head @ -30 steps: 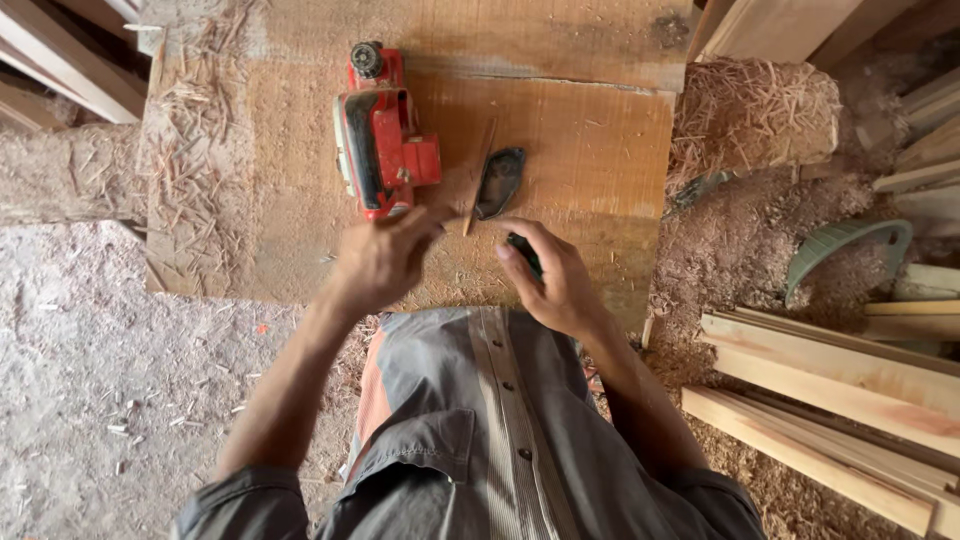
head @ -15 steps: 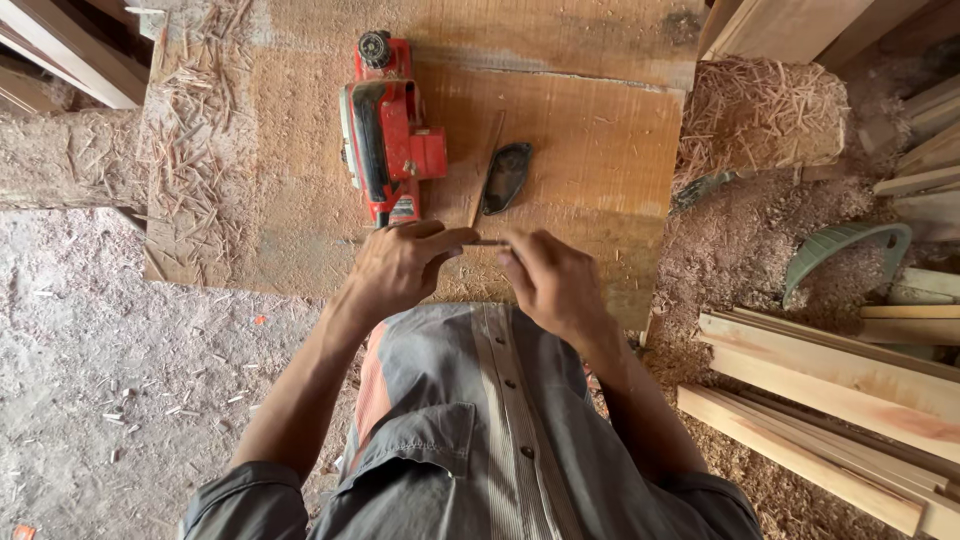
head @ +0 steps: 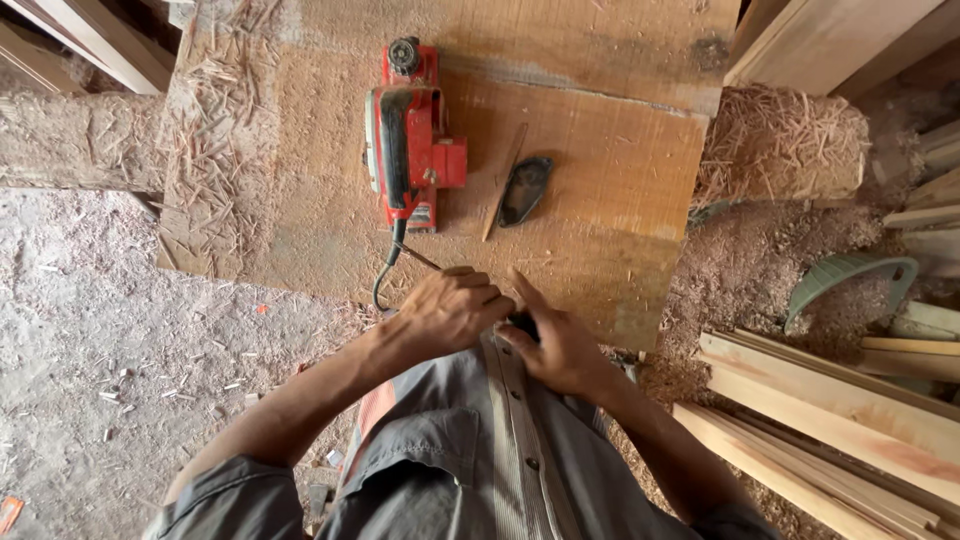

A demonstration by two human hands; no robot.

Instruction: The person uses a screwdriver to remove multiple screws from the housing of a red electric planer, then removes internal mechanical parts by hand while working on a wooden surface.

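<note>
At the near edge of the wooden board (head: 600,200), the left hand (head: 450,312) and the right hand (head: 560,345) both pinch a small dark object (head: 520,322), which could slip and fall into the sawdust (head: 740,270).

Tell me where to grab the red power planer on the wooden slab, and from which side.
Take the red power planer by its black top handle, coming straight down from above. The handle runs lengthwise along the body and faces the camera, with nothing over it. Its cord trails off the near end toward the left hand and right hand, so probably lift clear of that end.
</note>
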